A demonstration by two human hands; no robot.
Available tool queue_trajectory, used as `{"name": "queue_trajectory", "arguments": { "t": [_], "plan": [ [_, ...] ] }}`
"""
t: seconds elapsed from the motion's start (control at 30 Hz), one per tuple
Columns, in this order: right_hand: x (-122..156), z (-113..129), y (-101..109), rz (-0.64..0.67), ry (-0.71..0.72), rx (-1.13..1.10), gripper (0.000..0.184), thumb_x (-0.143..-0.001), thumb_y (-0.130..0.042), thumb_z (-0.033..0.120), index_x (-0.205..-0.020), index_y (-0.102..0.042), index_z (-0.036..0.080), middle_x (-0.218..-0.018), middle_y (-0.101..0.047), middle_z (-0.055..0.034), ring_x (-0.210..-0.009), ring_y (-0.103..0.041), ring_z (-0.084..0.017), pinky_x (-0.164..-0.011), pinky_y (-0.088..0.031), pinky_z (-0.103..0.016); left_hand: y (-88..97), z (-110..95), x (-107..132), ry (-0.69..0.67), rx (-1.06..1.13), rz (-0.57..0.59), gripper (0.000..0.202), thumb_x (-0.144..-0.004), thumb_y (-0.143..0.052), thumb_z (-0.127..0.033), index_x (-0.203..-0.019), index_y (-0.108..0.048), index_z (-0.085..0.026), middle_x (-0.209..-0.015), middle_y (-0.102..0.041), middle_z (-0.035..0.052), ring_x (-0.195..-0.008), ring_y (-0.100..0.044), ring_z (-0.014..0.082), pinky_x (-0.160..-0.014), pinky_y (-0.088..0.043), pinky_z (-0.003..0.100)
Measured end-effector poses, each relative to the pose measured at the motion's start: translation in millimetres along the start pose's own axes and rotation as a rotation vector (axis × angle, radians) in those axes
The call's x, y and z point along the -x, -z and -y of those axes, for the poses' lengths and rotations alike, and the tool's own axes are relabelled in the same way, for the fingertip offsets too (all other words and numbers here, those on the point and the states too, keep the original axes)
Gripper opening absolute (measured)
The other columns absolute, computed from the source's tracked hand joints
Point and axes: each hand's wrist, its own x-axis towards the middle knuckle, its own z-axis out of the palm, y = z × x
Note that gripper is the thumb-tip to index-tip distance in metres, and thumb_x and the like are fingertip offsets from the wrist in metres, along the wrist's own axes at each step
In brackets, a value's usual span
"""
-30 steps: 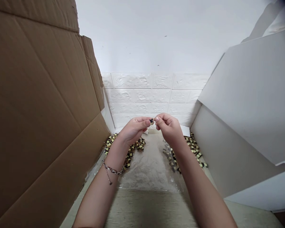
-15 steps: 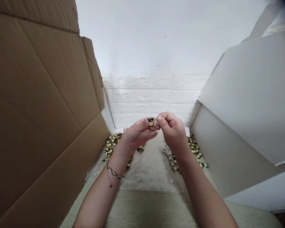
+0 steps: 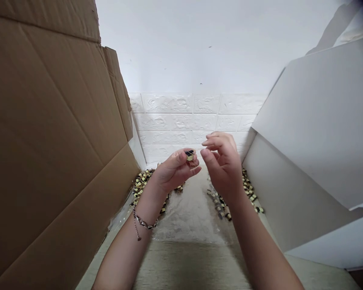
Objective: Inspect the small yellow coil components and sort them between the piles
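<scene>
My left hand [image 3: 178, 169] is closed on a small black-and-yellow wire-wound coil [image 3: 189, 155], pinched between thumb and fingers. Thin copper-coloured wires stick out of the coil across the fingers. To its right, my right hand [image 3: 224, 161] is raised with thumb and fingers apart, and nothing shows between them. Similar coils lie in a left pile [image 3: 142, 183] behind my left forearm and a right pile [image 3: 249, 189], partly hidden by my right wrist.
A clear plastic sheet [image 3: 187, 217] covers part of the pale tabletop [image 3: 187, 266]. Tall brown cardboard [image 3: 54, 133] stands along the left side, white panels [image 3: 314, 121] along the right. A white brick-patterned wall [image 3: 181, 121] closes off the back.
My right hand has come away from the coil's wires, moving up and right, and its fingers have spread. My left hand keeps the coil, shifted slightly left.
</scene>
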Motion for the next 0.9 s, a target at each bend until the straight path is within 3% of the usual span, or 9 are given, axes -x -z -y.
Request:
{"name": "queue_trajectory", "arguments": {
  "t": [0.1,0.27,0.9],
  "plan": [
    [-0.6,2.3,3.0,0.002,0.188,0.147,0.007,-0.074,-0.057,0.021,-0.080,-0.059,0.022,-0.089,-0.048,-0.0033,-0.086,-0.049,-0.014,-0.071,-0.044,-0.028,-4.5,-3.6,2.5,-0.010,-0.034,-0.021,0.029,-0.056,-0.072,-0.037,-0.068,-0.058,-0.015,-0.067,-0.051,-0.0027,-0.068,-0.047,0.0077,-0.071,-0.038,0.024],
    [-1.2,4.2,8.0,0.071,0.289,0.189,0.011,-0.075,-0.056,0.015,-0.079,-0.062,0.023,-0.077,-0.048,-0.0010,-0.073,-0.049,-0.012,-0.063,-0.043,-0.028,-7.0,-6.5,4.0,0.004,-0.098,-0.014,0.028,-0.055,-0.073,-0.034,-0.069,-0.058,-0.016,-0.067,-0.055,-0.0024,-0.070,-0.050,0.0083,-0.071,-0.038,0.024],
    [-2.8,4.1,16.0,0.106,0.323,0.353,0.012,-0.072,-0.060,0.013,-0.080,-0.064,0.022,-0.077,-0.046,-0.0011,-0.070,-0.048,-0.010,-0.057,-0.041,-0.025,-2.9,-11.8,3.0,-0.084,-0.341,-0.079,0.017,-0.057,-0.073,-0.027,-0.067,-0.063,-0.018,-0.065,-0.060,-0.0028,-0.065,-0.050,0.0072,-0.064,-0.033,0.021]
  ]
}}
